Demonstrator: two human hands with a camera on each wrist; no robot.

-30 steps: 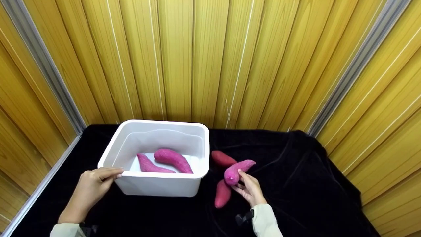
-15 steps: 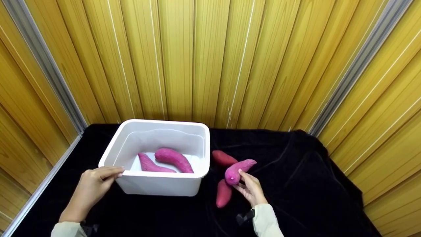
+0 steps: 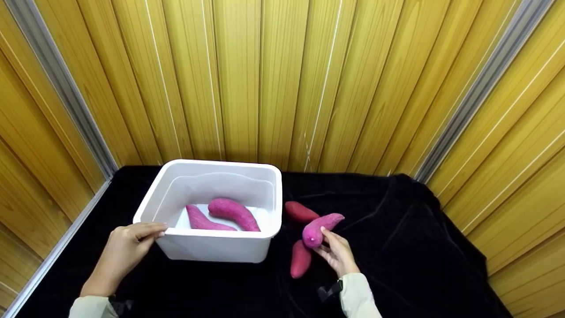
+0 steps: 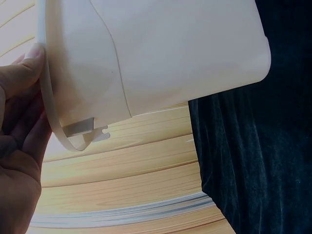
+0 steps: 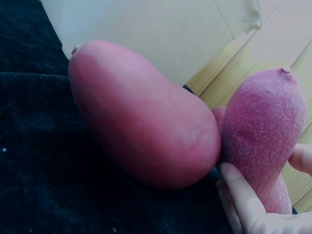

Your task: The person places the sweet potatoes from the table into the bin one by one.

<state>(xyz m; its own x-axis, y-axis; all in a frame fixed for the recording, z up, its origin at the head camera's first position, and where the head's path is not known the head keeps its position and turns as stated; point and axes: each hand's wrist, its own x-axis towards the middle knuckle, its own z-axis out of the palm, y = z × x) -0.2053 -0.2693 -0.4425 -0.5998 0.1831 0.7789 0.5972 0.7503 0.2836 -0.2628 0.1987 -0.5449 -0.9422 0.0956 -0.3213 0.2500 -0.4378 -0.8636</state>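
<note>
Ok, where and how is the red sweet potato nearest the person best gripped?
Probably round its plump near half, from above and the right. The red sweet potato lies pointing toward the person, far end crowded by the purple sweet potato, white bin to its left.

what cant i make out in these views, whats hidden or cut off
Head view: lower ends of the left inside sweet potato and right inside sweet potato, behind the near wall of the white bin.
Head view: part of the far red sweet potato, behind the held pink sweet potato.
Left wrist view: the bin's contents, behind its wall.
Right wrist view: much of the right grip, cut off by the picture's edges.
</note>
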